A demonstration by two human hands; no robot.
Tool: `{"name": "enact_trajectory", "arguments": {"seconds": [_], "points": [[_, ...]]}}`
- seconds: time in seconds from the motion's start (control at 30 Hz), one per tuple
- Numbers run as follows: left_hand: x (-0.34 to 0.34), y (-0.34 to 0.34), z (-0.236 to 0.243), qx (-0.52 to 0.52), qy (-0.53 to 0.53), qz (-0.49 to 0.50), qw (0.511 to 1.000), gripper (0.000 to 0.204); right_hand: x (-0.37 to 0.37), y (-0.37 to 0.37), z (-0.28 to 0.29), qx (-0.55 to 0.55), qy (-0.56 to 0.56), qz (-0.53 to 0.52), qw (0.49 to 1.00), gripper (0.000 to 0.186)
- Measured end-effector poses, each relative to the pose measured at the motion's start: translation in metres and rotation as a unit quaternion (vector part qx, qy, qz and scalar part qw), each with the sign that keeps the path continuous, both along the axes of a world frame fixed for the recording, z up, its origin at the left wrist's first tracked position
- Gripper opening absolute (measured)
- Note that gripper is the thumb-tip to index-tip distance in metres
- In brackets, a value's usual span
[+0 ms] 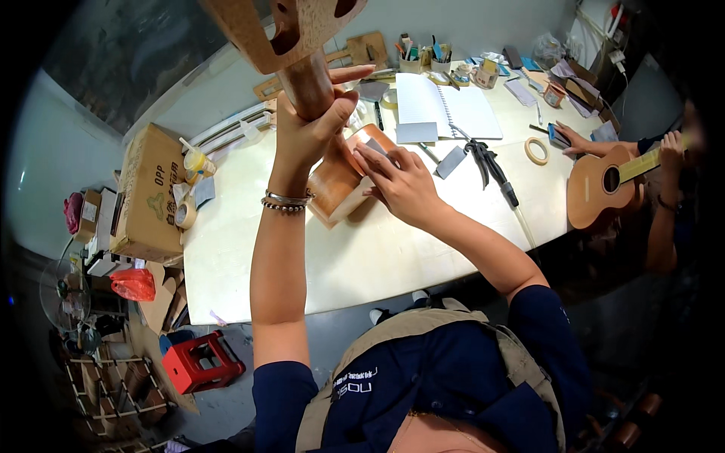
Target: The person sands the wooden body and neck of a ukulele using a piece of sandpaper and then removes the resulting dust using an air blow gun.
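A small wooden ukulele or guitar body (332, 187) stands tilted on the table, its neck and slotted headstock (260, 34) rising toward me. My left hand (311, 128) is wrapped round the neck below the headstock, with a finger stretched out past it. My right hand (404, 185) lies against the instrument's curved side, fingers pressing a small grey piece of sandpaper (387, 151) onto the wood. The fingers cover part of that piece. Beyond my right hand lie a loose grey sheet (451, 161) and a black air blow gun (491, 170) with its hose.
On the pale table (249, 264) are an open spiral notebook (472, 113), a tape roll (536, 151) and pots of tools (434, 64). A cardboard box (147, 196) stands left. A co-worker at right holds a guitar (596, 189) and a blue block (559, 136). A red stool (202, 364) is below.
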State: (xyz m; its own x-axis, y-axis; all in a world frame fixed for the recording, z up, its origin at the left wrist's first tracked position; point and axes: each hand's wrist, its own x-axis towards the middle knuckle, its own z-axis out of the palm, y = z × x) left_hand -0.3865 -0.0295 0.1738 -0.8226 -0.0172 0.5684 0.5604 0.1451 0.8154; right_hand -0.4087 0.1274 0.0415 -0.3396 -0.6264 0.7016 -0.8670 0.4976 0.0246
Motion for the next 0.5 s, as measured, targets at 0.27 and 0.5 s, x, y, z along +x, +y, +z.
{"name": "enact_trajectory", "arguments": {"seconds": [0.27,0.5], "points": [[0.001,-0.012,-0.005,0.029,0.009,-0.012,0.999,0.014,0.007,0.002,0.012,0.078,-0.026,0.013,0.997,0.079],[0.001,-0.009,0.001,-0.017,-0.005,0.019,1.0,0.026,0.0,-0.008,0.016,0.048,-0.021,0.003,0.999,0.073]]}}
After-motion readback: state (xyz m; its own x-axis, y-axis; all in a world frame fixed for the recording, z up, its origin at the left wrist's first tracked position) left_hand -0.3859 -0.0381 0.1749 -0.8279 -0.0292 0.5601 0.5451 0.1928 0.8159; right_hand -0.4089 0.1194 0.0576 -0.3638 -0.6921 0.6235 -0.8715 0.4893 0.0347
